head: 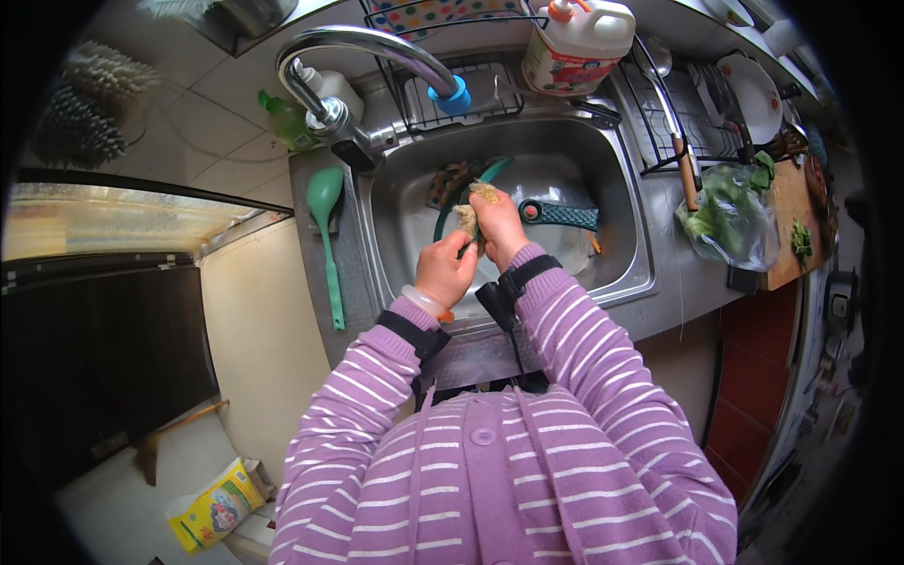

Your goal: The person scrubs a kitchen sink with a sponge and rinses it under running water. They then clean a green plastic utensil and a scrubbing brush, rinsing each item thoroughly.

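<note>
Over the stainless steel sink (395,233), my right hand (500,224) grips a pale fibrous scrubber (484,191), which looks like loofah. My left hand (446,268) sits just beside it, thumb and fingers closed on a thin green edge. That edge seems to belong to a curved green-rimmed piece (498,168), perhaps a lid, but my hands hide much of it. Right of my hands in the sink is a dark green textured handle (565,214) with a red dot at its near end. Behind the rim lies a polka-dotted item (446,180).
A chrome faucet (374,39) with a blue tip arches over the sink's back. A green ladle (325,212) lies on the left ledge. Rightward are a wooden-handled utensil (685,166), bagged greens (731,212) and a cutting board (787,265). A large detergent jug (575,53) stands behind.
</note>
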Demonstrator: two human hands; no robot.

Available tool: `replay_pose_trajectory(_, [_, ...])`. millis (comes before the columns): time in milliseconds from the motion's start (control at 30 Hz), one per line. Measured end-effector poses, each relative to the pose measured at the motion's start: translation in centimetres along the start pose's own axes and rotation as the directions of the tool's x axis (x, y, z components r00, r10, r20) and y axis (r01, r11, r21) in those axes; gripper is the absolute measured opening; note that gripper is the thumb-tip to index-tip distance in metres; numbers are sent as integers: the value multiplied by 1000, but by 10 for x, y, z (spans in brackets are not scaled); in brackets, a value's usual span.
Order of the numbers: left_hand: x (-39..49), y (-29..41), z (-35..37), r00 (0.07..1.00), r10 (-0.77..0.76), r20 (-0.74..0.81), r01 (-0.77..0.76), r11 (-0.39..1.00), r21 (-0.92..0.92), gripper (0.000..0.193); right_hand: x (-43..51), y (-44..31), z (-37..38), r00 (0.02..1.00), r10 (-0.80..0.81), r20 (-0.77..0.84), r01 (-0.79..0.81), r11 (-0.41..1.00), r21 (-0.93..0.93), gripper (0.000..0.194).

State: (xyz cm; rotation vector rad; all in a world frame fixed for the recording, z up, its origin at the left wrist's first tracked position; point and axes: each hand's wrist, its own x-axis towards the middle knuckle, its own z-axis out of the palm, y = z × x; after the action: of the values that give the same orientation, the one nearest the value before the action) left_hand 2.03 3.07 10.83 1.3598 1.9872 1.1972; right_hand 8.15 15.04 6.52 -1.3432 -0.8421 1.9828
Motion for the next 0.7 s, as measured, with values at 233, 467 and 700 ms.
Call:
replay_pose_trajectory(233, [-8, -4, -13, 870, -395, 296, 491, 625, -607, 10, 17, -33, -13, 992, 96, -85, -79, 980, 183, 20])
replay_pose_trajectory(467, [10, -17, -25, 759, -410, 506, 647, 565, -513, 15, -1, -20, -6, 941, -309, -140, 287, 945, -158, 27])
replay_pose_trajectory(700, [17, -11, -11, 759, -373, 535, 637, 595, -490, 17, -9, -26, -2, 966, -237, -100, 218, 960, -175, 47])
